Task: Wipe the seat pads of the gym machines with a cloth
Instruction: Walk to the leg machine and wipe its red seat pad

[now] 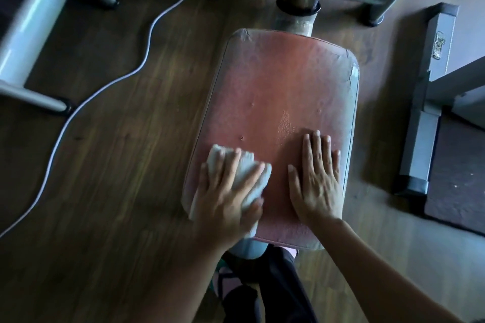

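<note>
While my left hand (225,199) presses the folded white cloth (246,167) under spread fingers at the red seat pad's (275,81) near left corner, my right hand (317,183), fingers splayed flat, apparently steadies its near right edge.

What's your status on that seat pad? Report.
Left hand pressing cloth on seat pad, near left edge. Right hand flat on pad. Droplets ahead of right hand. Path clear.
</note>
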Action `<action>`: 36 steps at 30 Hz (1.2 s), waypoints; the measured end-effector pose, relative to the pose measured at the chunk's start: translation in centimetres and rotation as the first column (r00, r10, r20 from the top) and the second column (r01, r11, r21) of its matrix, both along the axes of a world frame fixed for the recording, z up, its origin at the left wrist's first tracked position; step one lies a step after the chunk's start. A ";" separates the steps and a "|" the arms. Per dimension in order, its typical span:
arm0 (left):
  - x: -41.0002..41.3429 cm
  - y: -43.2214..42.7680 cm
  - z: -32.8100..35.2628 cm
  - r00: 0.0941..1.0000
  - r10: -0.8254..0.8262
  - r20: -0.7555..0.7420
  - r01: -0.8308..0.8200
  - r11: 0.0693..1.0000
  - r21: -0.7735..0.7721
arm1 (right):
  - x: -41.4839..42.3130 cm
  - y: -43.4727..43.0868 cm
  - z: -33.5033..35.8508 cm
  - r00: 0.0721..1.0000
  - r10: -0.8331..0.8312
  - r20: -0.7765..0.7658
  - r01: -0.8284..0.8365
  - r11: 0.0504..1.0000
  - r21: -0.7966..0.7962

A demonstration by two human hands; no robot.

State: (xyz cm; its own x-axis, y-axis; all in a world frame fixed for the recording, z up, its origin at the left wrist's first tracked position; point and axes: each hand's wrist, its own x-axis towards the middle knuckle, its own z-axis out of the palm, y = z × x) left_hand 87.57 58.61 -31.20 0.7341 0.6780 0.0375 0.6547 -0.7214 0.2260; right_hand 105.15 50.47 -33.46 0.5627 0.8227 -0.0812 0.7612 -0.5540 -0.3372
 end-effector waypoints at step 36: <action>10.6 5.3 -1.5 0.991 -0.129 -0.020 0.127 0.989 -0.078 | -0.4 -1.3 0.2 0.997 -0.059 -0.058 0.063 0.995 0.073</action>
